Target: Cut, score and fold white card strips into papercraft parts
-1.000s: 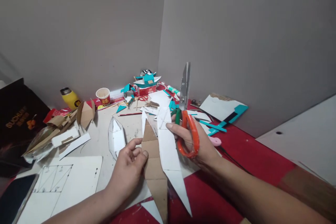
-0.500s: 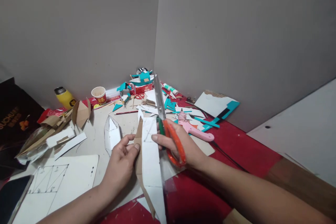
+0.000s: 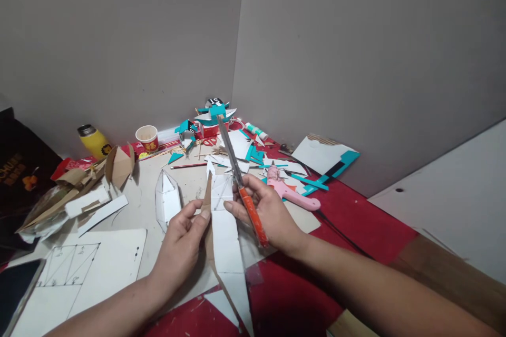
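My left hand (image 3: pixel 185 237) pinches the brown left edge of a long folded cardboard piece (image 3: pixel 227 245), white on its outer face with pencil lines near the top. In my right hand (image 3: pixel 272 216) is a pair of scissors (image 3: pixel 255 218) with orange handles, blades pointing up and away. The thumb of that hand also rests on the white face of the cardboard piece. A small folded white cardboard boat shape (image 3: pixel 168 197) lies left of the piece. Below it, a white triangular scrap (image 3: pixel 222 308) is on the red cloth.
A pink glue gun (image 3: pixel 292 195) lies to the right with its cord trailing. Paper scraps (image 3: pixel 237 145) and teal models (image 3: pixel 215 113) are at the back. A paper cup (image 3: pixel 146 139), yellow bottle (image 3: pixel 95 142), drawn sheet (image 3: pixel 114 260) and phone (image 3: pixel 18 295) stand or lie left.
The scissors have turned in my right hand, so they now appear edge-on with blades leaning further left. My left hand keeps its pinch on the cardboard piece.
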The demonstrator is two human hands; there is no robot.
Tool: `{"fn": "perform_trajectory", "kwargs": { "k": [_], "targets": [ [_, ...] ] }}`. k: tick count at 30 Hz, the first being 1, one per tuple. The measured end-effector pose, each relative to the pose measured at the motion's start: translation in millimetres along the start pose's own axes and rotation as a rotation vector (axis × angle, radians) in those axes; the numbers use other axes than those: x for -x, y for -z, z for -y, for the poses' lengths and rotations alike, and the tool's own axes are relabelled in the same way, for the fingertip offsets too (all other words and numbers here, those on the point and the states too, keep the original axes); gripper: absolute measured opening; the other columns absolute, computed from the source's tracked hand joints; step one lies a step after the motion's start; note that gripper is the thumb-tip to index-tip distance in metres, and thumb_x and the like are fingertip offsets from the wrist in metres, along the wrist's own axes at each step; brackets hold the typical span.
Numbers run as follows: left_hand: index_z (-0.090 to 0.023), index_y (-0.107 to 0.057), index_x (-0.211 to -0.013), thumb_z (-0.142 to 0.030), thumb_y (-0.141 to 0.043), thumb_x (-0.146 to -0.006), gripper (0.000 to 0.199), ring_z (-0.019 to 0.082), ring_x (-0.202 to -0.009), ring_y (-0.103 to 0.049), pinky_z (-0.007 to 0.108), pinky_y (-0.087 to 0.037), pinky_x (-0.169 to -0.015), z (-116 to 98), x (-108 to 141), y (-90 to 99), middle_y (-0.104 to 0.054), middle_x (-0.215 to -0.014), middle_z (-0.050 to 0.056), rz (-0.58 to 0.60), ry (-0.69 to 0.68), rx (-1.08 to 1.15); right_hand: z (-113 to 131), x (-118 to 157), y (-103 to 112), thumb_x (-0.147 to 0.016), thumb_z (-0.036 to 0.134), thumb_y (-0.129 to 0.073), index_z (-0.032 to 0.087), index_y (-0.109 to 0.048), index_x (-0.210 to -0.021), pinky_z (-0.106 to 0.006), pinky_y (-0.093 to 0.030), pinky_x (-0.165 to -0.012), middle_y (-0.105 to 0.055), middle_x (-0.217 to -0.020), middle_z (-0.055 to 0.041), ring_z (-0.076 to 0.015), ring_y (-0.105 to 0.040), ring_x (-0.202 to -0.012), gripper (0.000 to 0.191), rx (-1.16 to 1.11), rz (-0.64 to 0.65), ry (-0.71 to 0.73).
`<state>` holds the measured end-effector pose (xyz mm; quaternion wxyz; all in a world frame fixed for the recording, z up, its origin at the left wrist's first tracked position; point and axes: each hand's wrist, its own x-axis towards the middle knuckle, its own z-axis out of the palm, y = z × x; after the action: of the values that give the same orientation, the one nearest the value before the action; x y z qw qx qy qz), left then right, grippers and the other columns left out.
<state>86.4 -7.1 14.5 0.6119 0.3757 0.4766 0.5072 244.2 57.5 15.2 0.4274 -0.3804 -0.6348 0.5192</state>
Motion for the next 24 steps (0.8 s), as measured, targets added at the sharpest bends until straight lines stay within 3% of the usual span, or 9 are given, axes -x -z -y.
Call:
{"fn": "perform_trajectory", "kwargs": {
  "k": [5,9,12,17,24],
  "targets": [
    [-0.017,-0.055,-0.125,-0.033,-0.065,-0.082,0.047,0.012,-0.064,-0.063,0.024,-0.048,-0.065,-1,-3,3.0,-0.074,-0.09,0.006,0.012,0.025,0.044,7,-4,5,-0.065,0.032,-0.076,0.021,-0.05,-0.079,-0.025,-0.046,-0.06,-0.054,-0.071,0.0032,-0.013,-0.053,-0.064,0.032,0.017,-0.036,0.005],
    [-0.02,-0.054,-0.129,-0.034,-0.063,-0.083,0.049,0.016,-0.076,-0.067,0.026,-0.049,-0.069,0,-5,5.6,-0.074,-0.098,0.007,0.004,0.008,0.019,11,-9,17,-0.067,0.032,-0.074,0.021,-0.049,-0.075,-0.024,-0.044,-0.052,-0.054,-0.064,0.0041,-0.0111,-0.051,-0.054,0.03,0.013,-0.11,0.005],
    [-0.02,-0.054,-0.13,-0.035,-0.062,-0.083,0.049,0.018,-0.082,-0.068,0.026,-0.05,-0.07,0,-4,5.3,-0.074,-0.099,0.007,-0.012,0.003,-0.017,11,-10,22,-0.072,0.034,-0.07,0.021,-0.048,-0.074,-0.024,-0.042,-0.049,-0.053,-0.056,0.0052,-0.0105,-0.049,-0.047,0.025,-0.021,-0.094,0.006],
    [-0.019,-0.054,-0.13,-0.035,-0.062,-0.083,0.051,0.02,-0.087,-0.068,0.028,-0.051,-0.075,-3,-3,1.3,-0.073,-0.103,0.009,0.011,0.011,-0.001,12,-3,13,-0.064,0.034,-0.076,0.021,-0.049,-0.078,-0.026,-0.048,-0.057,-0.056,-0.071,0.0023,-0.0137,-0.055,-0.061,0.033,-0.053,0.001,-0.013],
    [-0.02,-0.057,-0.128,-0.035,-0.059,-0.086,0.045,0.017,-0.078,-0.067,0.026,-0.05,-0.071,-6,2,-3.4,-0.073,-0.102,0.008,0.009,-0.012,-0.042,2,2,-1,-0.066,0.028,-0.076,0.021,-0.05,-0.083,-0.025,-0.047,-0.062,-0.054,-0.072,0.0038,-0.0129,-0.053,-0.067,0.032,0.022,-0.041,0.049]
  ]
}}
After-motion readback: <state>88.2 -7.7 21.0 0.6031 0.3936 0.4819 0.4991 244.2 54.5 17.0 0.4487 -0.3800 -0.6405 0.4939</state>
